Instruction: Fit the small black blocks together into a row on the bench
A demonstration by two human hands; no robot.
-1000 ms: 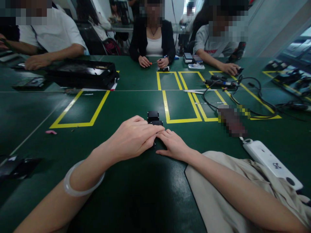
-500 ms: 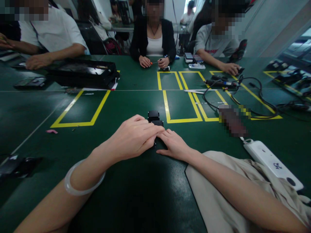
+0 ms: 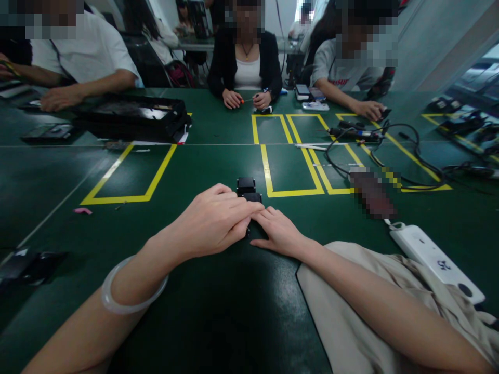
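Two small black box-shaped parts, a far one [image 3: 246, 184] and a near one [image 3: 252, 197], sit on the green table in front of me. My left hand [image 3: 218, 221] curls over the near part from the left, its index finger reaching across the front. From the right, my right hand [image 3: 278, 231] meets it, fingertips against the left index finger beside the near part. Its thumb stretches out apart, low over the table. A bit of black shows beneath my left fingers; the rest of what lies there is hidden. A translucent bangle [image 3: 134, 291] circles my left wrist.
Yellow tape outlines [image 3: 296, 193] mark the green table [image 3: 202, 161]. A black tray [image 3: 132, 117] stands far left. Black cables [image 3: 419, 156], a white oblong device [image 3: 436, 262] and beige cloth [image 3: 351, 291] lie at right. Three people sit opposite, their hands on or near the table.
My hands and the black parts keep practically the same place. The view has shifted very slightly.
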